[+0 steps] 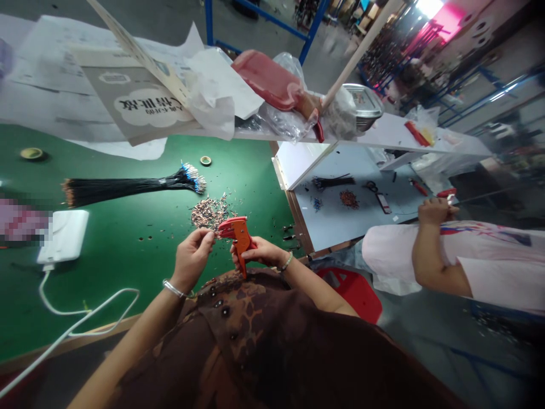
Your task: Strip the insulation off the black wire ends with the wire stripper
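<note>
My right hand is wrapped round the handles of an orange crimping tool, its red jaw pointing left. My left hand is pinched at the tool's jaw on something too small to make out. Just beyond my hands a pile of small copper terminals lies on the green table. Farther left on the table lies a bundle of black wires with blue ends.
A white charger block with a white cable sits at the left. Papers and plastic bags cover a shelf above the table. At the right a co-worker's hand works at a white bench holding wires, terminals and tools.
</note>
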The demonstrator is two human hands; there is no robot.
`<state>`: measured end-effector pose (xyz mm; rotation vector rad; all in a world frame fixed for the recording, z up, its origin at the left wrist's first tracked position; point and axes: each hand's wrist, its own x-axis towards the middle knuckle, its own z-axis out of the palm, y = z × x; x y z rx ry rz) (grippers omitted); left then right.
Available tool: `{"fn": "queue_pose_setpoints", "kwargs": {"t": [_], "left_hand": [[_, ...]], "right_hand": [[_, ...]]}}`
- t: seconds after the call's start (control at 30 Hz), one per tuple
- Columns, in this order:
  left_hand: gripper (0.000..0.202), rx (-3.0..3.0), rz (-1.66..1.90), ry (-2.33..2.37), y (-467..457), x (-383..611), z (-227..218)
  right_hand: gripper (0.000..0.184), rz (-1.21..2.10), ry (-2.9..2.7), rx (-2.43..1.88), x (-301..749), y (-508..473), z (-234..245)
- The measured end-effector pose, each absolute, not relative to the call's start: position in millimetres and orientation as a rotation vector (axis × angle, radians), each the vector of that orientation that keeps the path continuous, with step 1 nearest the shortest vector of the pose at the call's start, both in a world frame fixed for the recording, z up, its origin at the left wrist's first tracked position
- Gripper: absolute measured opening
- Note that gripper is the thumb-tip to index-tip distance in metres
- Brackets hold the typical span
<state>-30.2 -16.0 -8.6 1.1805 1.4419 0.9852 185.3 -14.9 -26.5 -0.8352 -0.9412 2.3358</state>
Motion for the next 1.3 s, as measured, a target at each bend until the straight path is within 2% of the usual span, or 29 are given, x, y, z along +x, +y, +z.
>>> {"fn": "queue_pose_setpoints", "kwargs": {"t": [0.4,0.67,0.97,1.3], "left_hand": [[0.03,1.392,0.938,1.407,-15.3,-35.3,-0.6],[0.033,1.527,0.932,1.409,-13.2,-39.6,1.5],[0.047,1.241,0.904,1.359,-11.2,-41.3,-11.7],[0.037,1.273,0.907,1.308,-11.4,-38.8,-12.3]], "right_hand": [[0.048,2.293,-1.054,-0.82,183.8,-13.4,-23.2],[0.048,2.159,-1.107,-0.971,179.8,-16.4,-26.6],[0.048,1.994,-1.126,-1.076,174.1,-19.1,-36.3],[0.049,1.906,-1.095,-1.168,167.2,-23.4,-34.5]]}}
